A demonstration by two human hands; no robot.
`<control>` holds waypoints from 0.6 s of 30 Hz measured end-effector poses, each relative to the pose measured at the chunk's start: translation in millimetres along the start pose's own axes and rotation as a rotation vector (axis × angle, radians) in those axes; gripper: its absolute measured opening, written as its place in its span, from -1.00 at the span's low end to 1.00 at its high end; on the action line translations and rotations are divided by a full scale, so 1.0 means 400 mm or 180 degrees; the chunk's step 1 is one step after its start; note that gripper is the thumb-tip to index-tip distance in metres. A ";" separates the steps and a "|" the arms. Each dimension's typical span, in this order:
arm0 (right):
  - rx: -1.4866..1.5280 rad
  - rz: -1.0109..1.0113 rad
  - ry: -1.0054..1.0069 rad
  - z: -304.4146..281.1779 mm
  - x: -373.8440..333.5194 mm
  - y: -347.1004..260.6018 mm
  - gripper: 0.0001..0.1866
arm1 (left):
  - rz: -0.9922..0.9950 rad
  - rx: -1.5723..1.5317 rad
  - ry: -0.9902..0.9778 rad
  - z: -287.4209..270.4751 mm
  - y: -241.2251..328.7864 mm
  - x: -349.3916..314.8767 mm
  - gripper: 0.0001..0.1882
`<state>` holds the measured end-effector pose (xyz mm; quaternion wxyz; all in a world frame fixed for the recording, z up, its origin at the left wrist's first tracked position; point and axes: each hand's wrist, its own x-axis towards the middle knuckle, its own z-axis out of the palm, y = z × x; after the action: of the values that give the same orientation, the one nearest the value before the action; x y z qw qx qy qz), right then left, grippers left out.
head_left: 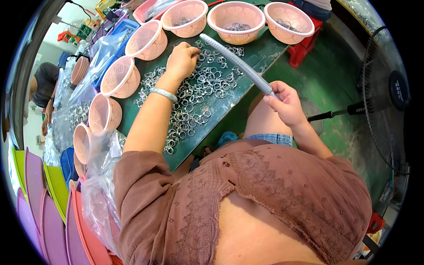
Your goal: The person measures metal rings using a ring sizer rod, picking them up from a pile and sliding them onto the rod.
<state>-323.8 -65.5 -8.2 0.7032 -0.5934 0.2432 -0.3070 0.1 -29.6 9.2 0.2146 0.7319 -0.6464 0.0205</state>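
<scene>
Currently, grey stick (238,64) grasped in right hand (285,104), reaching over the bench's near edge (248,90).
Left hand (182,61), half-curled, is at the metal rings (205,86) beside its tip; grip cannot be confirmed.

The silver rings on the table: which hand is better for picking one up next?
Probably the left hand: it reaches to the silver rings, while the right hand grips the gray ring mandrel, farther from them.

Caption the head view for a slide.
Right grip holding a grey ring mandrel, left grip at scattered silver-coloured rings.
</scene>
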 end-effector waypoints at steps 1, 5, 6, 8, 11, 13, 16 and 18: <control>-0.0059 -0.0004 -0.0006 0.003 0.001 0.000 -0.83 | 0.0049 0.0005 0.0081 0.001 0.002 0.001 -0.75; -0.0225 0.0029 0.0011 0.008 -0.002 0.007 -0.84 | 0.0171 -0.0140 -0.0034 -0.011 -0.001 -0.002 -0.79; -0.0257 0.0044 0.0030 0.008 -0.003 0.009 -0.84 | 0.0116 -0.0207 -0.0099 -0.015 0.008 -0.006 -0.80; -0.0278 0.0058 0.0088 0.006 -0.004 0.013 -0.84 | 0.0005 -0.0343 -0.0230 -0.023 0.026 -0.013 -0.81; -0.0310 0.0076 0.0128 -0.001 -0.007 0.015 -0.85 | 0.0118 -0.0167 -0.0131 -0.009 0.010 -0.014 -0.82; -0.0310 0.0079 0.0133 -0.003 -0.010 0.013 -0.85 | -0.0049 -0.0348 -0.0010 -0.001 -0.009 -0.016 -0.84; -0.0313 0.0080 0.0154 -0.004 -0.013 0.011 -0.85 | -0.0817 -0.1083 0.0057 -0.009 -0.028 -0.014 -0.83; -0.0330 0.0092 0.0168 -0.007 -0.013 0.017 -0.85 | -0.1444 -0.2354 -0.0124 -0.041 -0.030 -0.009 -0.83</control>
<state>-328.2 -62.9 -15.5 0.6692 -0.6172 0.2858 -0.2993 14.9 -19.9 19.4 0.4492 0.7296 -0.4369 -0.2740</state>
